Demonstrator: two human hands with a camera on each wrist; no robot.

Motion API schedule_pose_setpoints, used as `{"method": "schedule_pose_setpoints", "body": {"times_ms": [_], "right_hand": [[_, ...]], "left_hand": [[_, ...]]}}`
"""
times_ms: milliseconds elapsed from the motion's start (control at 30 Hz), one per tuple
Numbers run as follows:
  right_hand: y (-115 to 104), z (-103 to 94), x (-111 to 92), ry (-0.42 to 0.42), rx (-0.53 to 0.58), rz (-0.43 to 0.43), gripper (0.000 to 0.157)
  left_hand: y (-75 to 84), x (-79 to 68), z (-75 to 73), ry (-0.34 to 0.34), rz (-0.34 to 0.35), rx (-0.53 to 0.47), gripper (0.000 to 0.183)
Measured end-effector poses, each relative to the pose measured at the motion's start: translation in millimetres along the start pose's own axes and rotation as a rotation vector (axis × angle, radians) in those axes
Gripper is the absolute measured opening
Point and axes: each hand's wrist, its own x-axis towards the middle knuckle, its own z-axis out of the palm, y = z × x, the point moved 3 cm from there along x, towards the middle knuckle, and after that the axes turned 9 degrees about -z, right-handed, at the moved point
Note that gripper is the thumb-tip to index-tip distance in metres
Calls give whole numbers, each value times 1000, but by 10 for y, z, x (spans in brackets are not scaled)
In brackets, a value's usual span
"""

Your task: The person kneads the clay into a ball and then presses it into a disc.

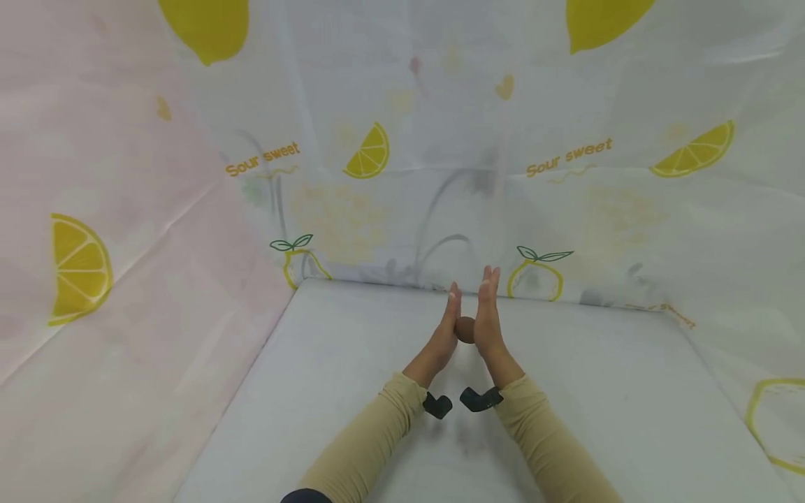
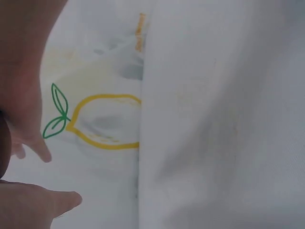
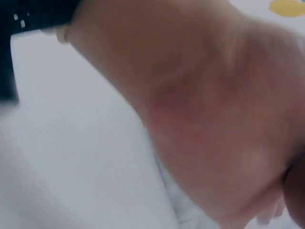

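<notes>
A small brown ball [image 1: 465, 330] is pressed between two facing palms, above the white table in the head view. My left hand [image 1: 445, 335] touches it from the left with the fingers straight and pointing away. Opposite it, my right hand [image 1: 488, 321] is also straight-fingered, its palm against the ball's right side. In the left wrist view only an edge of the ball [image 2: 4, 148] shows at the left border, between the two hands. The right wrist view is largely filled by a blurred palm and wrist, with part of the ball [image 3: 296, 191] at the right border.
Beneath the hands lies a white tabletop [image 1: 352, 335]. Sheeting with a lemon print [image 1: 371, 154] rises behind it and along both sides. Black wrist mounts [image 1: 481, 399] stick inward from the beige sleeves [image 1: 377, 433].
</notes>
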Motion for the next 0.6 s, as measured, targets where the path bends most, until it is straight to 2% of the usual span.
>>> {"method": "schedule_pose_setpoints", "body": {"times_ms": [133,267,333,433,533,600], "right_hand": [[102,-54,3,9,-16,49,63],[197,1,-93,-22,-12,49,61],[207,65,-166,-46,-12,20,59],[144,159,-259,-70,5,-18,57],[33,203,-284,-73,14,-48,57],[-34,197,-260,-62,13,-73,57]], "left_hand": [[98,0,11,-15,56,-29,95],[214,29,-22,39,84,-41,98],[241,58,-53,83,74,-33,98],[222,94,-91,146,17,-18,88],[165,106,-109,179,-35,5,77],[132,103,-103,182,-42,14,74]]}}
